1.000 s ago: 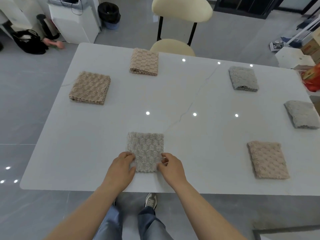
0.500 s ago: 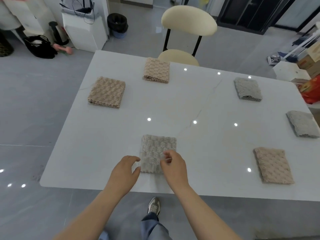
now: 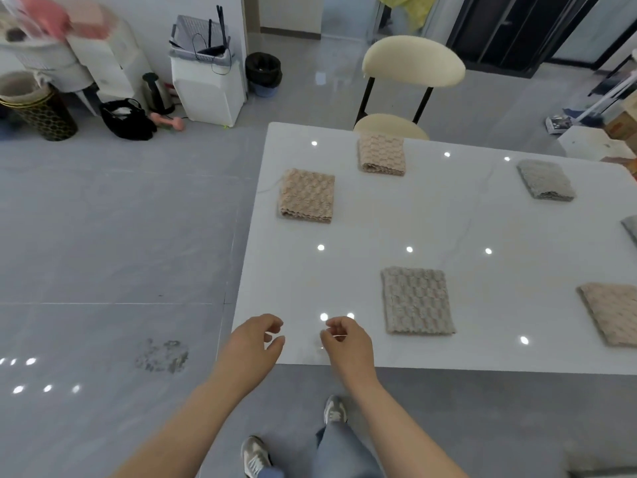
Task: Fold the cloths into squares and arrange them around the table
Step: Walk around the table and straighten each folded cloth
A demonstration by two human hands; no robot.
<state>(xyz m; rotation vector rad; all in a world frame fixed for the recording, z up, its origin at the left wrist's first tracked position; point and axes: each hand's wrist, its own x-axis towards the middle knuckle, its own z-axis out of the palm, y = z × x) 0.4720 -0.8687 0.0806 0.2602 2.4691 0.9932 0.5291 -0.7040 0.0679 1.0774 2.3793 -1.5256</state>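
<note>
both hands, left point(image 3: 253, 343) and right point(image 3: 348, 345), hover loosely curled and empty beside a nubby grey folded square cloth point(image 3: 416, 300) on the glossy white surface point(image 3: 362, 236).

My left hand point(image 3: 253, 350) and right hand point(image 3: 350, 348) hung side by side, a gap between them, palms turned inward and holding nothing. My fingers point(image 3: 272, 322) were loosely curled, each thumb near its forefinger without touching. My bare forearms point(image 3: 193, 419) reached forward, angling slightly toward each other.
</note>
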